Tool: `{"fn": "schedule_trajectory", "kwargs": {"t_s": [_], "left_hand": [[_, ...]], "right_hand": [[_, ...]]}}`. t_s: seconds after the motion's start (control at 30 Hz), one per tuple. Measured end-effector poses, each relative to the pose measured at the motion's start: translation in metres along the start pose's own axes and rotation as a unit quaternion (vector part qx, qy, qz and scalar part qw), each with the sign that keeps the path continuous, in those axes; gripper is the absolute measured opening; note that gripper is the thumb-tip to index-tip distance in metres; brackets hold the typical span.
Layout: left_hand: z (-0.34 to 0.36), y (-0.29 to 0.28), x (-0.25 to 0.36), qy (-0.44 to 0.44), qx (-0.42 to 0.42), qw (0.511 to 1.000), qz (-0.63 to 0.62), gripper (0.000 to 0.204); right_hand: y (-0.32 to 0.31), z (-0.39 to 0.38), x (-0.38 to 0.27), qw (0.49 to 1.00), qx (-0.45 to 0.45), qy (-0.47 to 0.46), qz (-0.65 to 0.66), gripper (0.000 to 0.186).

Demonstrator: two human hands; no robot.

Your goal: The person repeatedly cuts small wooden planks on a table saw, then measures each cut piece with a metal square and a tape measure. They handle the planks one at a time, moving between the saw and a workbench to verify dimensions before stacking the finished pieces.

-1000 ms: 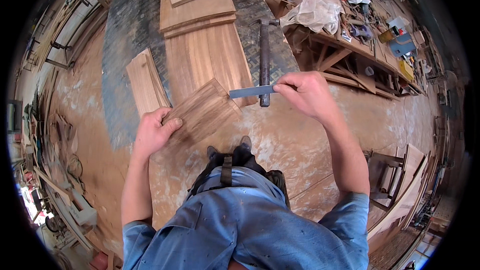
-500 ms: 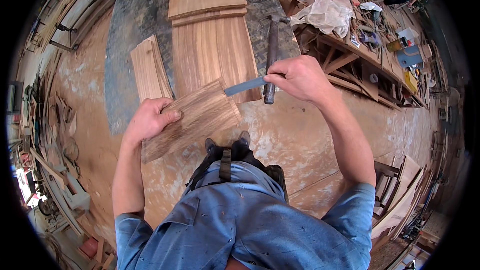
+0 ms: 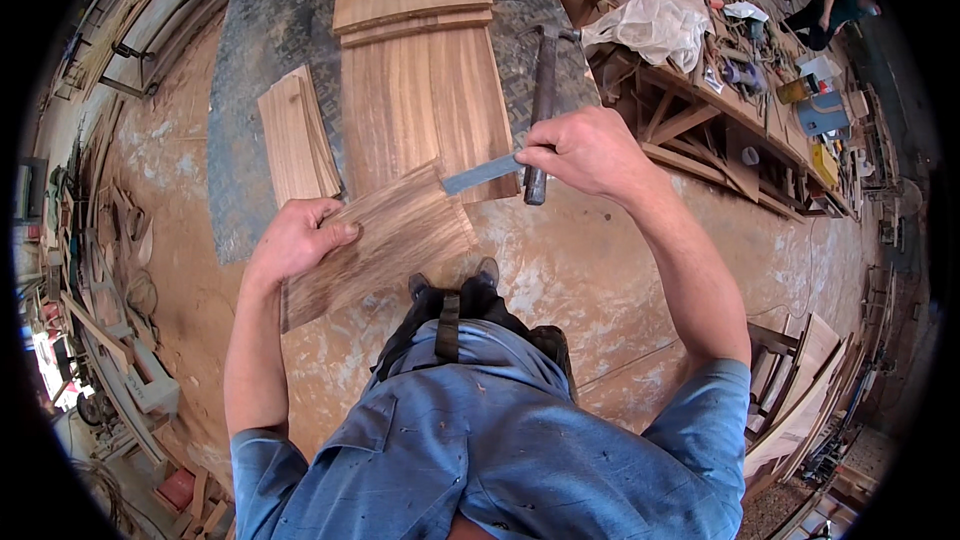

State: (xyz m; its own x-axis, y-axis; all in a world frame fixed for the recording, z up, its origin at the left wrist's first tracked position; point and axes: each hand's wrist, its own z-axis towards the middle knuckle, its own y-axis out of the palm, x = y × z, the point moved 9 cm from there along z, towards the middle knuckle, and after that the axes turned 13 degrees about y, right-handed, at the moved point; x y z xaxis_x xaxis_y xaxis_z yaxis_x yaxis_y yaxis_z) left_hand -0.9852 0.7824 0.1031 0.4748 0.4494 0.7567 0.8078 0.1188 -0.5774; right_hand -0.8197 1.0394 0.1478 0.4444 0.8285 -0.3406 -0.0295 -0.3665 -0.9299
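Note:
My left hand (image 3: pixel 300 240) grips a brown wooden board (image 3: pixel 385 245) by its left end, thumb on top. The board is held tilted in front of my body. In my right hand (image 3: pixel 580 150) is a flat grey file (image 3: pixel 480 175), whose far end touches the board's right end. The fingers are closed around the file's near end, so that part is hidden. A hammer (image 3: pixel 542 90) lies on the dark worktable just beyond my right hand, its handle end sticking out over the edge.
The dark worktable (image 3: pixel 280 20) carries stacked wooden boards (image 3: pixel 415 90) and several thin wood pieces (image 3: pixel 297 130) at left. A cluttered bench (image 3: pixel 690 90) with a plastic bag (image 3: pixel 650 25) stands at the right. Another person (image 3: pixel 835 12) is at the far right.
The file has moved slightly left along the board's end with my right hand. My left hand still holds the board, which has tilted a little. The other person has shifted right.

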Motion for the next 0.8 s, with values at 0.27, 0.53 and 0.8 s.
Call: {"fn": "schedule_trajectory", "kwargs": {"t_s": [0.27, 0.53, 0.8], "left_hand": [[-0.001, 0.005, -0.009, -0.005, 0.004, 1.0, -0.002, 0.032], [0.0, 0.01, -0.014, -0.003, -0.002, 1.0, -0.013, 0.03], [0.0, 0.012, -0.019, -0.028, 0.008, 0.998, -0.058, 0.028]], "right_hand": [[0.001, 0.0, 0.0, 1.0, 0.008, -0.015, 0.007, 0.025], [0.002, 0.001, 0.0, 1.0, 0.007, -0.018, -0.006, 0.025], [0.003, 0.005, 0.0, 1.0, -0.008, -0.011, -0.015, 0.025]]}}
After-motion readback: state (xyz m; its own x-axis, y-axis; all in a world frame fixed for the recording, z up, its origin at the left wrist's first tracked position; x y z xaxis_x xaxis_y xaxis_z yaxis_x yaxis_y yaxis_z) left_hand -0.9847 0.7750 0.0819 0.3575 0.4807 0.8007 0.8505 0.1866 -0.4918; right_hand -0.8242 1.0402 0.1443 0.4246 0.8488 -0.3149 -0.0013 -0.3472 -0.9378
